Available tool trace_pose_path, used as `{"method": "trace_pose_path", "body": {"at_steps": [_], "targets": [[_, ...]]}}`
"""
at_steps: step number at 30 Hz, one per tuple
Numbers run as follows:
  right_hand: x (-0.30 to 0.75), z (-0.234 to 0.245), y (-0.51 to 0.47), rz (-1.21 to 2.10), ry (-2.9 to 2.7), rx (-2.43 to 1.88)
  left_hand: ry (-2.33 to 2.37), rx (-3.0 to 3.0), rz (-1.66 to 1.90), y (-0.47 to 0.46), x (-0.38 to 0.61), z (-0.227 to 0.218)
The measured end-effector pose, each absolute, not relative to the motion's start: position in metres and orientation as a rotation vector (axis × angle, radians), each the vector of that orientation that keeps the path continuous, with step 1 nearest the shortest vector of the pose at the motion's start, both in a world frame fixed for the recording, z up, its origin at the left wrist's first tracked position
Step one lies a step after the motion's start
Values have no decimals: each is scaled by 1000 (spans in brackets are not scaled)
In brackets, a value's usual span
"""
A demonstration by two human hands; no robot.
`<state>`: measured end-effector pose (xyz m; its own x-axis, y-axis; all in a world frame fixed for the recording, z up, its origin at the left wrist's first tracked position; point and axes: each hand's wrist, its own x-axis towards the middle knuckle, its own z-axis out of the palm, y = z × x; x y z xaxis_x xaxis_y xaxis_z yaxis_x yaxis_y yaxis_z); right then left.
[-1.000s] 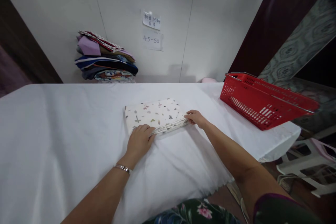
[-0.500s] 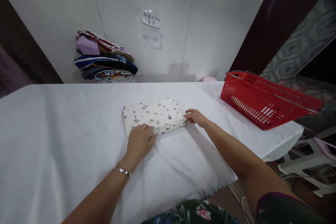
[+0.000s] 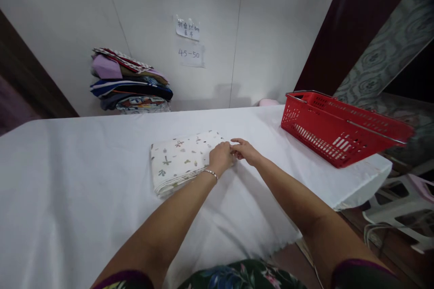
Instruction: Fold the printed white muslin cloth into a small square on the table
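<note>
A white cloth (image 3: 181, 156) printed with small leaf and starfish-like motifs lies folded into a rectangle, its stacked layers showing along the near edge. At its right end, my left hand (image 3: 221, 158) has its fingers curled on the near right corner. My right hand (image 3: 247, 151) meets it there, thumb and fingers pinched together at that same corner. The two hands touch or nearly touch, and my left hand covers the part of the cloth they hold.
A white-covered table (image 3: 101, 180) lies under the cloth. A red plastic basket (image 3: 339, 131) stands on its right end. Behind, at the left, is a stack of folded fabrics (image 3: 132, 83) against the wall. A white plastic stool (image 3: 400, 210) stands at the lower right.
My left hand has moved right along the cloth's near edge, from its left part to the right corner beside my right hand. The right hand stays at that corner.
</note>
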<state>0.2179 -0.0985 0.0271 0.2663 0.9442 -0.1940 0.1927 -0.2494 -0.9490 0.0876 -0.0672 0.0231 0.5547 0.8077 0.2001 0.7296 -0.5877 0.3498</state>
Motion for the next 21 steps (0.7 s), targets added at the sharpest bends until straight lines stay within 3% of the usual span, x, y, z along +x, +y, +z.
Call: {"method": "trace_pose_path", "body": {"at_steps": [9,21], "targets": [[217,-6,-114,1160,-1172,-1796,1374,2441,529,-50,77,34],[214,7,-112,1052,-1259,-1875,1333,2457,516,-54,76,29]]}}
